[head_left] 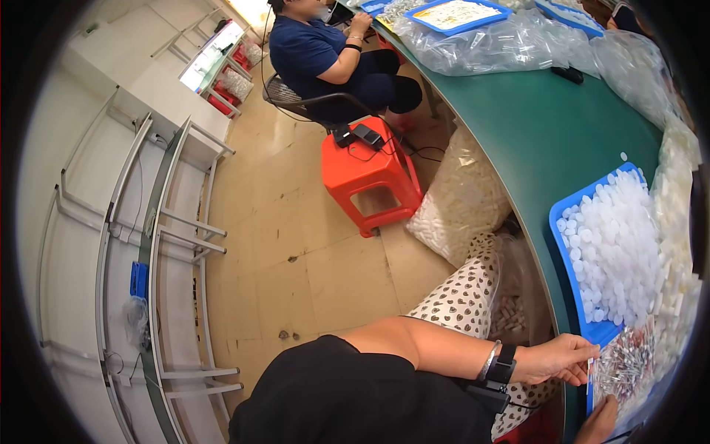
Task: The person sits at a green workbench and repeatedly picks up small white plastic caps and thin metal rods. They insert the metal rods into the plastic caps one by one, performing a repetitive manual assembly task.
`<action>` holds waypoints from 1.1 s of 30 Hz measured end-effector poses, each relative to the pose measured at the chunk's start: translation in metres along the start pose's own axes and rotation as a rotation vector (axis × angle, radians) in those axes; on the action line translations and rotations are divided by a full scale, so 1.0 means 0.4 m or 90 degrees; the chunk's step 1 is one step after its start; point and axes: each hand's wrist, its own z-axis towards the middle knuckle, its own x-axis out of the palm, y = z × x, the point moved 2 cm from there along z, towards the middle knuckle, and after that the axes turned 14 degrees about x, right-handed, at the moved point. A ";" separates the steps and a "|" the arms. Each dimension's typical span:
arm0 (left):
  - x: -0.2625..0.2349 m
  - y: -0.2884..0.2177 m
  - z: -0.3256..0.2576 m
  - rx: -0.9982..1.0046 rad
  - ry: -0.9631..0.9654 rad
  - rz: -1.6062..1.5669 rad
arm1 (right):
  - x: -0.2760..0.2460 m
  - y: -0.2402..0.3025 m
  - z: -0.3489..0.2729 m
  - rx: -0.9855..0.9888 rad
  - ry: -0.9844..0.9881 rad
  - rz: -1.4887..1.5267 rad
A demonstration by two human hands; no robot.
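Observation:
My left hand (560,360), with a bangle and a black strap at the wrist, reaches over the table edge to a blue tray of shiny silver slivers (629,362). Its thumb and fingers press together at the tray's near side; whatever is between them is too small to make out. Only part of my right hand (600,420) shows at the lower right, close to the same tray, and its fingertips cannot be read clearly. Just beyond lies a blue tray (560,229) heaped with small white translucent discs (614,244).
The green table (532,111) carries plastic bags (503,48) and a blue tray of pale pieces (455,16) at its far end. A red stool (362,166) and a full clear sack (466,192) stand beside it. Another person (318,55) sits beyond. Metal racks (155,244) line the left wall.

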 end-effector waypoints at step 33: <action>0.044 0.005 0.021 0.023 -0.006 0.047 | -0.039 0.135 -0.063 0.107 -0.058 0.421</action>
